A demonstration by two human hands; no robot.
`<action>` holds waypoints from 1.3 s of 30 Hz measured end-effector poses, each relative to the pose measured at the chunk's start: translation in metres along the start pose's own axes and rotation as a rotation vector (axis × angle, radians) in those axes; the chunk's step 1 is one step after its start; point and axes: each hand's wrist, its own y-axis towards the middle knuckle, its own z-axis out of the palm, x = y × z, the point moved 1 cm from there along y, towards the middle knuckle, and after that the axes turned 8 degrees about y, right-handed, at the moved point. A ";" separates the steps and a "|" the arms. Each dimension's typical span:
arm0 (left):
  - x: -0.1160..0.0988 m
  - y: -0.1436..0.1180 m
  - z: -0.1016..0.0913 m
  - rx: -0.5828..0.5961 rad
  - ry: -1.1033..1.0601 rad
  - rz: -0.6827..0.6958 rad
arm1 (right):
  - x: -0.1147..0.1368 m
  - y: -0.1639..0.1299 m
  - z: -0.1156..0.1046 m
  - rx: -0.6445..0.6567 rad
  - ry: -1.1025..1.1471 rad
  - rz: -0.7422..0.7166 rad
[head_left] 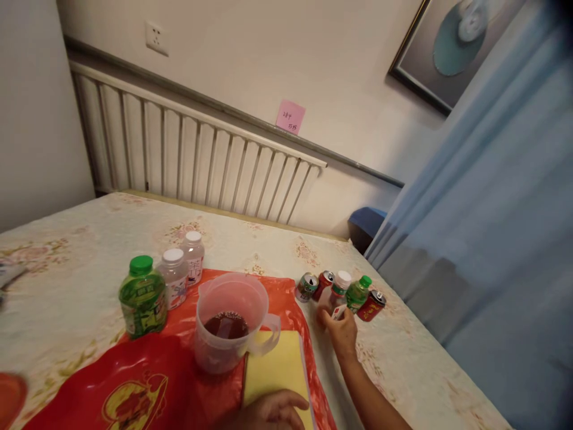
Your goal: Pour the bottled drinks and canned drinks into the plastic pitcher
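Two bare hands. Right hand point(344, 332): grip closed around a small white item with red print point(339, 312), blurred, just before the row of cans and bottles point(358, 294) on the tabletop point(403, 358). Left hand point(274, 411): fingers apart, loosely curled over the yellow pad point(277, 367), nothing visible held. One jug point(208, 352), dark liquid inside. Step, as judged: handling at the row; lifting or placing, cannot tell. Next move calls for: steady hold, clearance from neighbouring containers.

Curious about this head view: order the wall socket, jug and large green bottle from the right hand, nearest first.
1. Jug: left of the right hand.
2. Large green bottle: farther left, past the jug.
3. Wall socket: high in the left background.
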 end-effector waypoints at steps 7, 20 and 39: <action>-0.041 -0.003 0.032 -0.335 0.185 0.201 | 0.017 -0.029 -0.073 0.516 0.374 -0.091; -0.176 -0.043 0.091 -0.648 1.166 0.394 | 0.082 -0.079 -0.132 1.004 0.227 -0.426; -0.175 -0.080 0.092 -1.284 1.114 0.164 | 0.145 -0.058 -0.111 1.035 0.075 -0.920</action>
